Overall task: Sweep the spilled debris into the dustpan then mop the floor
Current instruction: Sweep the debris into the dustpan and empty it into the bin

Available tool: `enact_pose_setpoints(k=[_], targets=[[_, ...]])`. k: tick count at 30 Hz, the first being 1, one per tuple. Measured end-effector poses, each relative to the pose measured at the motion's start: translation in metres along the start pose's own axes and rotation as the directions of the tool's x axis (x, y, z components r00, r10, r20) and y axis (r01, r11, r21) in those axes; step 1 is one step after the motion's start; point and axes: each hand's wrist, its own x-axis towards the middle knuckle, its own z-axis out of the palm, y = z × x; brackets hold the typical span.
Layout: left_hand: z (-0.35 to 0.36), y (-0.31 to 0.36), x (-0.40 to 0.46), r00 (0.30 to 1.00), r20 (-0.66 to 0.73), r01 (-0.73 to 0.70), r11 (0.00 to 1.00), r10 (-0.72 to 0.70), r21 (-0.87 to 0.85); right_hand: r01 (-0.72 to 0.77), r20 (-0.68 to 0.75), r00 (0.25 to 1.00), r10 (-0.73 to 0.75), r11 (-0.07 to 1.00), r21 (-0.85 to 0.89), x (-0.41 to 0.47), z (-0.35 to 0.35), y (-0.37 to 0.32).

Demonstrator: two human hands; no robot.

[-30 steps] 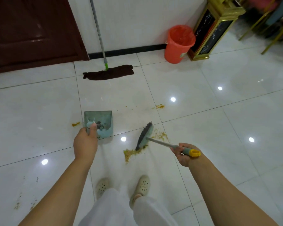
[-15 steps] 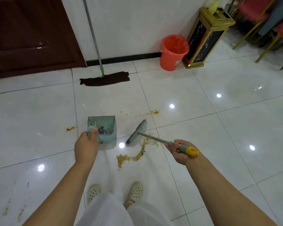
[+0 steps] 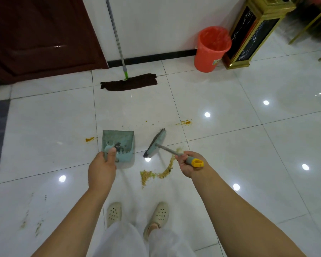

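On the far left a dark red door [image 3: 39, 34] meets the white tiled floor [image 3: 239, 145], where faint brownish smears [image 3: 38, 227] mark the near-left tile. The left hand [image 3: 101, 171] is closed around the handle of a teal dustpan [image 3: 118, 143], thumb pressed on top; the pan lies just ahead of the hand with dark bits inside. A small orange spot [image 3: 90, 139] sits left of it. Behind, a mop [image 3: 129, 83] leans against the wall. A curved line of yellowish debris [image 3: 156, 174] lies between the hands, near the person's shoes. The right hand [image 3: 188, 164] is wrapped around the handle of a brush [image 3: 155, 143], whose head points up and left beside the dustpan. More orange crumbs [image 3: 185, 122] lie farther out, and an orange bucket [image 3: 211, 49] stands by the wall.
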Motion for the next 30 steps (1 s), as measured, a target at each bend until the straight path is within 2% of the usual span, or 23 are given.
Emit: enact_pose_setpoints(k=[5, 11, 14, 17, 19, 22, 27, 30], targets=[[0.012, 0.011, -0.002, 0.999, 0.035, -0.019, 1.000, 0.019, -0.002, 0.045, -0.024, 0.999, -0.042, 0.990, 0.132, -0.014, -0.034, -0.019], [0.031, 0.032, -0.010, 0.997, 0.069, -0.037, 0.999, 0.035, 0.017, 0.052, 0.055, 0.997, -0.059, 0.991, 0.120, -0.044, -0.073, -0.054], [0.042, 0.043, -0.015, 0.992, 0.101, -0.073, 0.997, 0.073, -0.010, 0.062, 0.049, 0.997, -0.063, 0.998, 0.027, -0.053, -0.086, -0.076], [0.051, 0.052, -0.018, 0.990, 0.117, -0.082, 0.997, 0.083, -0.009, 0.057, 0.038, 0.998, -0.051, 0.981, -0.186, -0.054, -0.092, -0.098], [0.056, 0.056, -0.019, 0.988, 0.128, -0.085, 0.996, 0.083, 0.008, 0.054, 0.010, 0.998, -0.054, 0.926, -0.373, -0.053, -0.090, -0.112], [0.061, 0.057, -0.019, 0.984, 0.161, -0.080, 0.997, 0.079, -0.004, 0.064, -0.065, 0.989, -0.134, 0.778, -0.625, -0.050, -0.084, -0.124], [0.058, 0.053, -0.021, 0.977, 0.203, -0.047, 0.997, 0.060, -0.065, 0.088, -0.098, 0.952, -0.289, 0.568, -0.818, -0.028, -0.085, -0.117], [0.051, 0.047, -0.022, 0.972, 0.228, -0.036, 0.996, 0.054, -0.082, 0.017, -0.117, 0.930, -0.349, 0.357, -0.934, -0.012, -0.091, -0.101]])
